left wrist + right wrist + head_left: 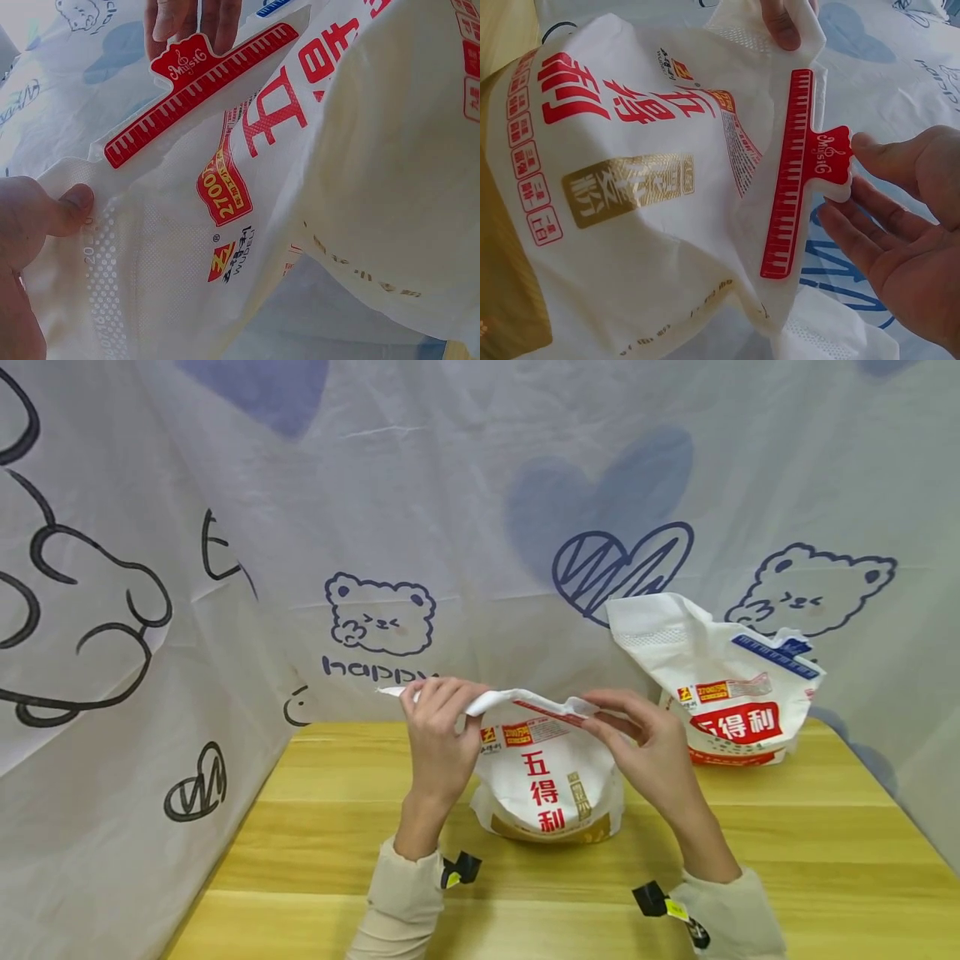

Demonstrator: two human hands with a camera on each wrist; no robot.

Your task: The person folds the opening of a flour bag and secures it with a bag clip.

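A white flour bag (506,785) with red lettering stands upright on the table, its top folded over. My left hand (442,735) pinches the left end of that fold, thumb on the near face in the left wrist view. Across the fold lies a long red clip (786,195) with piano-key markings and the word Music on its grip tab. At the tab is my right hand (900,217), thumb at its red edge and fingers at the white back half. The clip's strip sits flat along the bag's top.
Behind and to the right stands a second white flour bag (738,727), its top folded and held by a blue clip (776,656). The yellow wooden table (315,860) meets white printed cloth (465,527) hanging at the back and sides.
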